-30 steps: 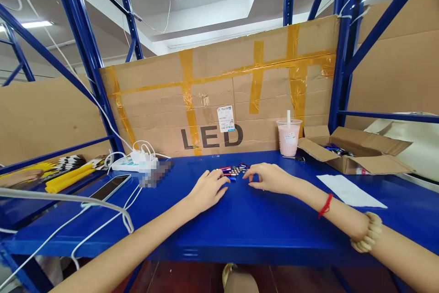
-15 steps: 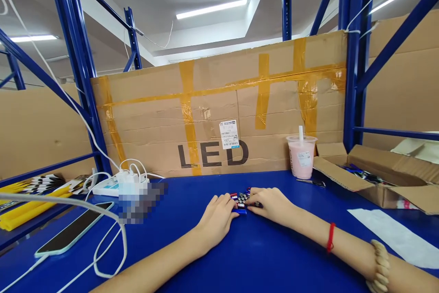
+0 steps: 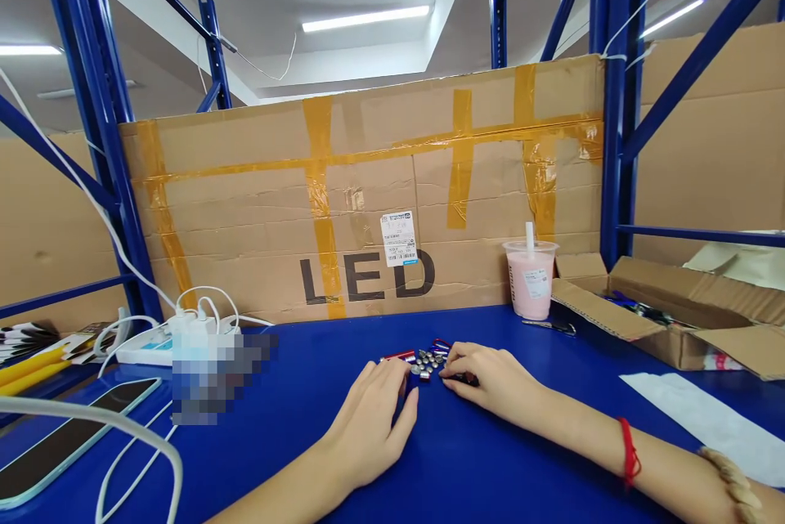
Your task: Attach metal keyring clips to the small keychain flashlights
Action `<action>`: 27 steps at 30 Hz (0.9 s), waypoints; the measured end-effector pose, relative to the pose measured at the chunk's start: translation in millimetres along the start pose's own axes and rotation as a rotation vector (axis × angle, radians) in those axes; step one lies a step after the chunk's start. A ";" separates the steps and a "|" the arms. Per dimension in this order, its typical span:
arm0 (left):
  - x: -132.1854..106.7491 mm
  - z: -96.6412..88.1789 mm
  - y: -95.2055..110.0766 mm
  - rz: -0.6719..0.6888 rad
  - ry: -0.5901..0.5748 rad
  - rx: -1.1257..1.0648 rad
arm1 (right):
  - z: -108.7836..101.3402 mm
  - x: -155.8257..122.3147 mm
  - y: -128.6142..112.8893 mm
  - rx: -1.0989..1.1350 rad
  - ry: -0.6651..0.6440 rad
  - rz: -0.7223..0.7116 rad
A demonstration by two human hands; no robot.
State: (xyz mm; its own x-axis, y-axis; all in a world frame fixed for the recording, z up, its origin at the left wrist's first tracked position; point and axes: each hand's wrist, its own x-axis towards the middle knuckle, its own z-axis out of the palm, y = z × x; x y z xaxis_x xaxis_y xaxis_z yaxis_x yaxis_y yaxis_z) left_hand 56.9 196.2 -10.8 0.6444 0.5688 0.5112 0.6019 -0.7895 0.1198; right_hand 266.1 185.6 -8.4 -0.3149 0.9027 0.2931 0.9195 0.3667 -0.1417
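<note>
A small heap of red and blue cylinders and silver button cells point(image 3: 424, 360) lies on the blue table point(image 3: 343, 475), in front of the "LED" cardboard wall. My left hand point(image 3: 371, 426) rests palm down just left of the heap, fingers curled, fingertips touching a red cylinder point(image 3: 397, 357). My right hand point(image 3: 491, 381) lies palm down at the heap's right side, fingertips bent onto the small parts. Whether either hand grips anything is hidden under the fingers. A red string and a bead bracelet circle my right wrist.
A pink drink cup with a straw point(image 3: 530, 279) stands at the back right. Beside it is an open cardboard box point(image 3: 662, 320) and a white sheet point(image 3: 705, 418). At the left are a power strip with white chargers point(image 3: 184, 336), cables and a phone point(image 3: 67, 442).
The camera has moved closer and turned a little right. My left hand has slid back toward me and lies flatter. My right hand has closed in on the heap's right side.
</note>
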 end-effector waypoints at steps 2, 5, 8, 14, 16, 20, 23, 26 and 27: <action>0.9 -0.5 1.2 -0.020 -0.027 0.015 | 2.2 0.3 0.2 0.035 0.014 0.030; 1.5 -1.0 0.4 -0.028 -0.035 0.018 | 5.1 0.7 0.2 0.149 0.023 0.107; 1.1 -0.6 -3.2 0.003 0.012 0.017 | 7.1 0.8 -0.9 0.238 0.037 0.168; 0.3 0.8 -7.5 0.216 0.090 -0.112 | 5.7 -1.1 -5.6 0.210 0.027 0.102; 0.8 1.2 -7.5 0.287 0.114 -0.128 | 4.7 -2.0 -7.1 0.184 0.033 0.076; 2.0 2.2 -7.8 0.313 0.150 -0.106 | 5.0 -2.1 -7.5 0.137 0.087 0.053; 2.2 2.3 -7.9 0.252 0.144 -0.081 | 6.7 -1.3 -5.8 0.166 0.170 0.019; 1.8 1.5 -6.9 0.214 0.102 -0.050 | 7.4 -1.8 -6.4 0.266 0.395 -0.072; 1.7 1.1 -6.4 0.211 0.092 -0.045 | 7.2 -2.4 -7.7 0.306 0.472 -0.119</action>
State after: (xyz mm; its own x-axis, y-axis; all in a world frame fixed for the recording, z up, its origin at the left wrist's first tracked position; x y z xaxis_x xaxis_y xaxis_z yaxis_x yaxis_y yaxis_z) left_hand 54.7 202.5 -11.6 0.7070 0.3682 0.6038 0.4352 -0.8995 0.0388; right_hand 258.2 182.2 -14.8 -0.2078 0.6792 0.7039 0.7519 0.5712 -0.3291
